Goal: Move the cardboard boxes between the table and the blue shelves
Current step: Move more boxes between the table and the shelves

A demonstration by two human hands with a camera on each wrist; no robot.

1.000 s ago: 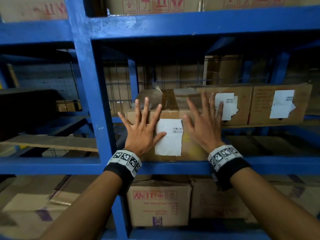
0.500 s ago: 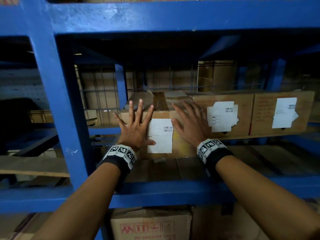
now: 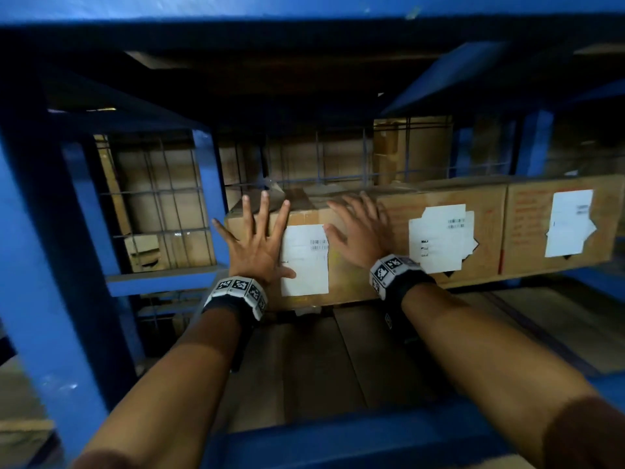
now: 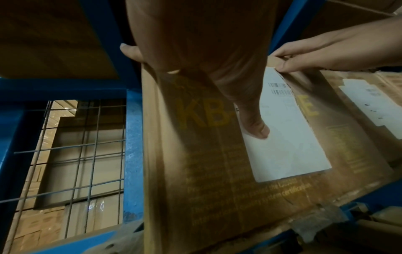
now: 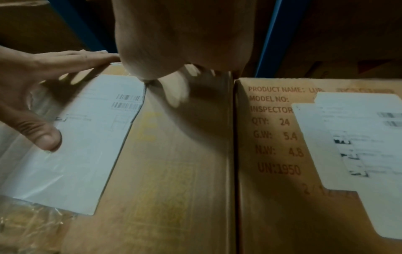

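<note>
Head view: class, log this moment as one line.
left hand: flat on brown cardboard box | right hand: flat on box | box: on blue metal shelf

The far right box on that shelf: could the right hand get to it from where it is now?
Probably yes. The right hand lies flat on the left box, and the far right box stands in the same row with nothing before its front.
</note>
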